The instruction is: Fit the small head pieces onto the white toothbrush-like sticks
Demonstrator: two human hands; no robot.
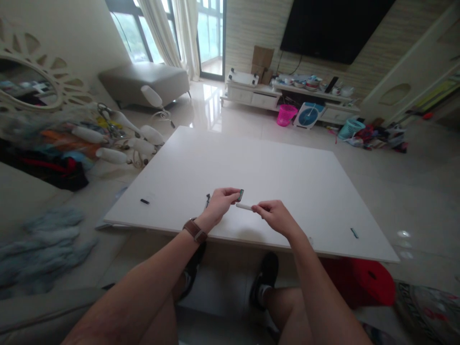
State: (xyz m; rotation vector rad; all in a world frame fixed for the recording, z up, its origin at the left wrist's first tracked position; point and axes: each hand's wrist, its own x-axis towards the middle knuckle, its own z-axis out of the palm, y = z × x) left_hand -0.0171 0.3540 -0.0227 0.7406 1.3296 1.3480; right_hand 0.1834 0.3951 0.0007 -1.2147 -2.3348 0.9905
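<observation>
My left hand (223, 201), with a brown watch strap at the wrist, pinches a small flat piece with a green face and dark rim (241, 195). In my right hand (272, 212) is a slim white stick (244, 206), gripped at its right end. The stick's free tip points left and lies just below the green piece; whether they touch I cannot tell. Both hands are over the near part of the white table (251, 163). Beside my left hand lies a small dark slender item (207, 200), partly hidden by the hand.
A small black bar (144, 201) lies at the table's left, a small dark green strip (354, 233) at its right. A lamp with white shades (143, 139) stands close to the left edge. Under the near right corner is a red cylindrical object (366, 282).
</observation>
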